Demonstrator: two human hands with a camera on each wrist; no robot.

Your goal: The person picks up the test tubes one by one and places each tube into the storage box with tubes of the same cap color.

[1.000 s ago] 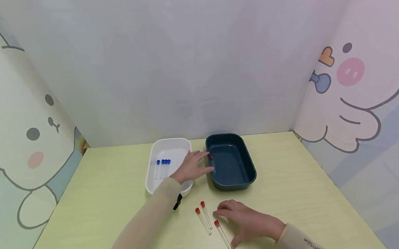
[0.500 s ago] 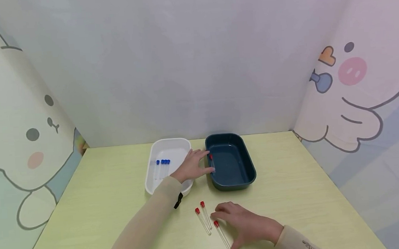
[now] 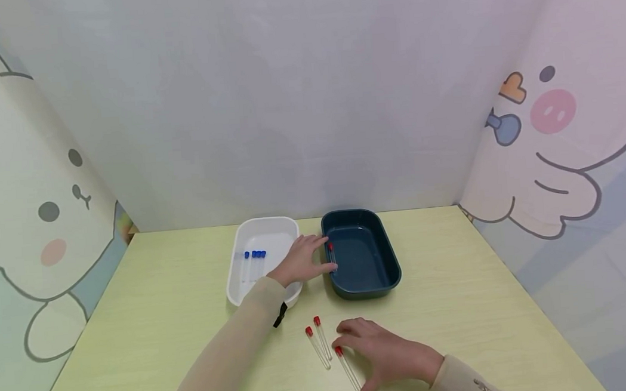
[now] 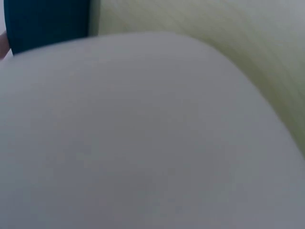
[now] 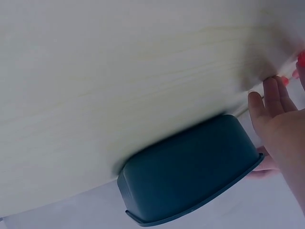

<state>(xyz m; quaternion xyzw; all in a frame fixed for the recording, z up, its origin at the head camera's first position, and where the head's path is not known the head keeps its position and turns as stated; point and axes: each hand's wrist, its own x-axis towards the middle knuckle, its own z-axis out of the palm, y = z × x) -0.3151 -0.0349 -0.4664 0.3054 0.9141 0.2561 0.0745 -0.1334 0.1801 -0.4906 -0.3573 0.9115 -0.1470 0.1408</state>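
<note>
My left hand (image 3: 299, 261) reaches over the near-left rim of the dark blue bin (image 3: 374, 275). Its index finger and thumb span a red-capped test tube (image 3: 331, 248), one at each end. On the table my right hand (image 3: 389, 352) pinches another test tube (image 3: 347, 367) lengthwise, index finger at the red cap and thumb at the glass end. Two more red-capped tubes lie just left of it, a nearer tube (image 3: 317, 348) and a farther tube (image 3: 323, 340). The right wrist view shows the right hand (image 5: 281, 114) beside red caps, partly out of frame.
A white bin (image 3: 235, 290) stands left of the dark one, holding several blue-capped tubes (image 3: 254, 254). The left forearm crosses its near-right corner. A pale sleeve (image 4: 143, 133) fills most of the left wrist view. Printed curtains surround the yellow table (image 3: 458, 282).
The right hand's index finger has come down onto the red cap and its thumb has moved slightly toward the tube's end. The left hand has stayed in place at the dark bin.
</note>
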